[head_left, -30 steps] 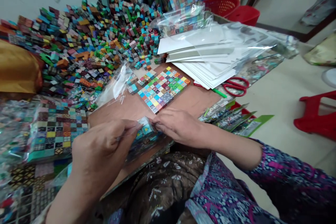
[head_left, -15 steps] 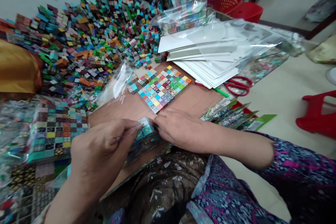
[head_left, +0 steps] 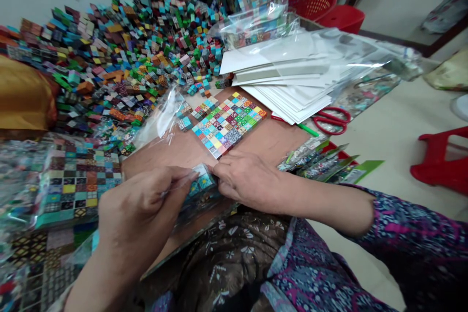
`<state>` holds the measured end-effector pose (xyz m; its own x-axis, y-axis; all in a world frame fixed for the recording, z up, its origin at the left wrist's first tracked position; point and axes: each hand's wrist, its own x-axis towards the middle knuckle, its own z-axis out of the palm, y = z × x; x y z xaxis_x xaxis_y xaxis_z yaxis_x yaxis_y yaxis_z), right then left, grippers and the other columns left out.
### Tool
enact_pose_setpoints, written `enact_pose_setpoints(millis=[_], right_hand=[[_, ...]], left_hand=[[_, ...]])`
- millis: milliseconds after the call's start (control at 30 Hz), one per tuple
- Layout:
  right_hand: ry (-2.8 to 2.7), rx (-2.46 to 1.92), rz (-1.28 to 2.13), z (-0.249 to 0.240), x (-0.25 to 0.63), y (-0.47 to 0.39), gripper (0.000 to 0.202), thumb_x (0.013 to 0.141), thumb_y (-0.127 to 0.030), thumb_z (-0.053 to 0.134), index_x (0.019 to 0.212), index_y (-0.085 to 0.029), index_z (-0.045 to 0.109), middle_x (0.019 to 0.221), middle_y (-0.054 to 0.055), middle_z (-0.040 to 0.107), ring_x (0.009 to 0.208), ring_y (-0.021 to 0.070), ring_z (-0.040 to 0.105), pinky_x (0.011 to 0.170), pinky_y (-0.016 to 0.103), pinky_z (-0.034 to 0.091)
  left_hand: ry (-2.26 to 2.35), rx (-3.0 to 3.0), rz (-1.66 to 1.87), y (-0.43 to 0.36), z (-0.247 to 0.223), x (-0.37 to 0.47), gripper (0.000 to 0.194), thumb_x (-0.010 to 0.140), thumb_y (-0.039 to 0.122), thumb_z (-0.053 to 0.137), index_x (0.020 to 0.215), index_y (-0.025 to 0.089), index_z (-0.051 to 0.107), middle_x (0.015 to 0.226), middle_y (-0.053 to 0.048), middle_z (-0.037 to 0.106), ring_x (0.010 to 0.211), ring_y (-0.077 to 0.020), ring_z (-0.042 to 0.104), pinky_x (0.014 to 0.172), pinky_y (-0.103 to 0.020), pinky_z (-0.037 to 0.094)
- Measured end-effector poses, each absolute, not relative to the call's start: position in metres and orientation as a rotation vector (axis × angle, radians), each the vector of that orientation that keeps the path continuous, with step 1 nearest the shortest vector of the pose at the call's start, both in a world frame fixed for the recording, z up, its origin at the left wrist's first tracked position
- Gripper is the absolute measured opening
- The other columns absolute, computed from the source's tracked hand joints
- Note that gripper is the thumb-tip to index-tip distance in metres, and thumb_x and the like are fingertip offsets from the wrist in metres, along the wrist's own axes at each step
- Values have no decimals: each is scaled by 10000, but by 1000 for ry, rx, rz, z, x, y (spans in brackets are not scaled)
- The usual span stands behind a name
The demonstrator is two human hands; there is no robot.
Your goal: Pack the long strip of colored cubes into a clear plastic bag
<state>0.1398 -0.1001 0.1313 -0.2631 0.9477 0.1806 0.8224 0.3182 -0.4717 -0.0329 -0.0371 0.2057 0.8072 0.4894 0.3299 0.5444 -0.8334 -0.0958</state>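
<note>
Between my hands, at the near edge of the brown board (head_left: 168, 150), is a clear plastic bag (head_left: 202, 190) with blue patterned square pieces inside. My left hand (head_left: 146, 200) pinches its left side between thumb and fingers. With closed fingers, my right hand (head_left: 248, 178) grips the bag's upper right corner. The lower part of the bag is dark and partly hidden by my left hand. Just beyond my hands lies a flat block of small colourful patterned squares (head_left: 230, 124), with a few loose rows of squares beside its upper left corner.
A big heap of coloured blocks (head_left: 120, 58) fills the back left. White cards (head_left: 278, 78) under clear plastic lie at the back right, near red scissors (head_left: 332, 121) and a green pen (head_left: 308, 129). Bagged square sets (head_left: 78, 180) stand at left. A red stool (head_left: 442, 156) is at right.
My right hand and forearm have shifted very slightly left. Both hands keep hold of the bag, and the rest looks the same.
</note>
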Motion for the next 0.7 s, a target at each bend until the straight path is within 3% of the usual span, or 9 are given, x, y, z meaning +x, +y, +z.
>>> enact_pose_setpoints(millis=[267,433,700], right_hand=[[-2206,-1605,429,133,139,-96,201,903,-150,484,997,-84,648,905,125,669,795,211,541,733,336,373],[-2215,-1606,465,132,139,-94,183,883,-137,493,928,-86,664,871,127,666,737,194,538,686,329,375],[-2224,-1624,473,132,141,-93,161,874,-140,526,909,-94,675,858,121,658,724,191,542,623,313,361]], left_hand=[[-821,-2971,-258,-25,211,-32,314,903,371,448,908,219,722,830,-19,763,664,-187,711,496,-292,471],[-843,-3050,-107,-13,211,-35,327,847,419,515,1047,249,710,983,-36,753,863,-247,722,665,-362,554],[-756,-3029,-185,-18,206,-21,333,772,322,628,1057,166,699,992,-89,748,875,-249,718,780,-361,574]])
